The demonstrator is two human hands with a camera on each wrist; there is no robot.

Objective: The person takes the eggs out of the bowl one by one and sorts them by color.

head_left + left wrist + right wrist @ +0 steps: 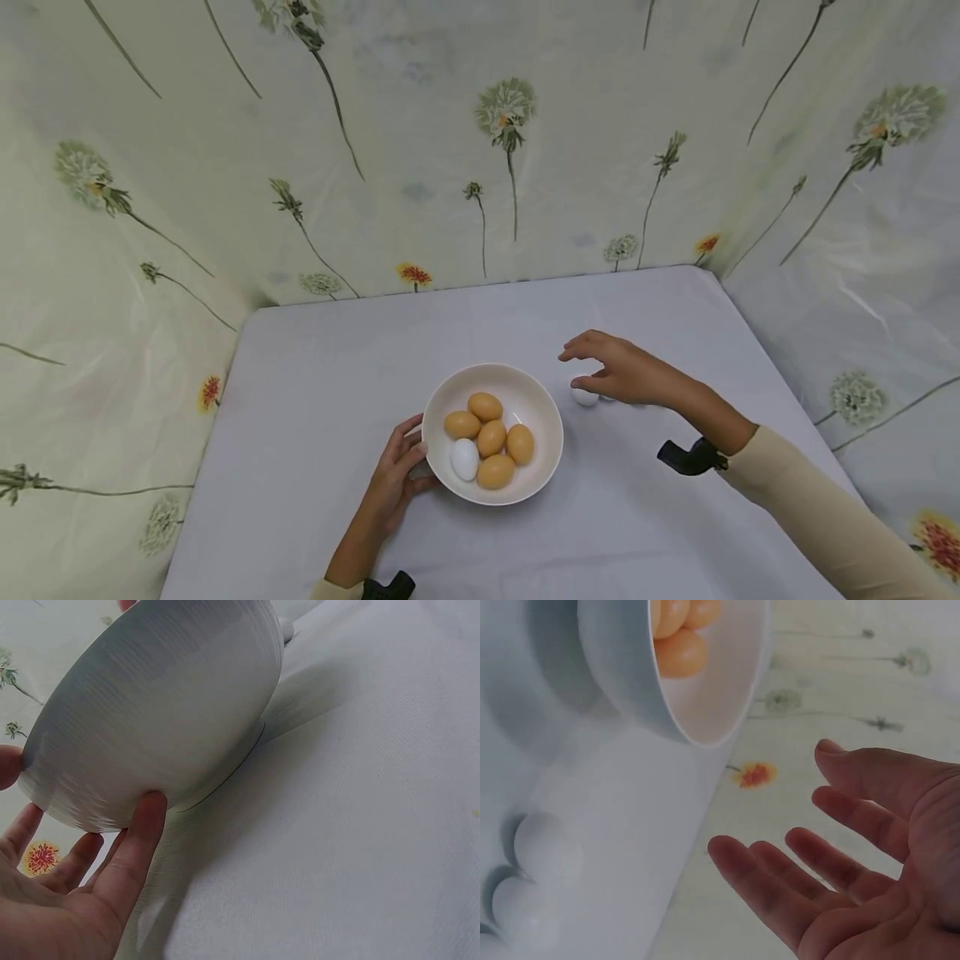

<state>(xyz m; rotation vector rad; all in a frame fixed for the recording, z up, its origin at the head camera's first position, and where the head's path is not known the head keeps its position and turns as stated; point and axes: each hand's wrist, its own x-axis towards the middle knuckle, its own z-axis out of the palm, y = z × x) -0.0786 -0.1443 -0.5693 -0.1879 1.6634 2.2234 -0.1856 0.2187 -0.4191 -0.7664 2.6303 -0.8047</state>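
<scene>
A white bowl (536, 479) stands on the cloth-covered table, holding several brown eggs (496, 472) and one white egg (464, 459). My left hand (393, 475) grips the bowl's left side; in the left wrist view its fingers (124, 862) lie against the outer wall. To the right of the bowl, my right hand (618, 369) hovers with thumb and fingers apart and nothing between them. Below it, white eggs (585, 397) sit on the cloth, partly hidden by the hand. The right wrist view shows these white eggs (547, 846) in a row.
A pale cloth (337, 375) covers the table. Curtains (420, 167) printed with dandelions hang behind it and along both sides. A black wrist strap piece (690, 457) juts from the right wrist, and another (390, 586) from the left.
</scene>
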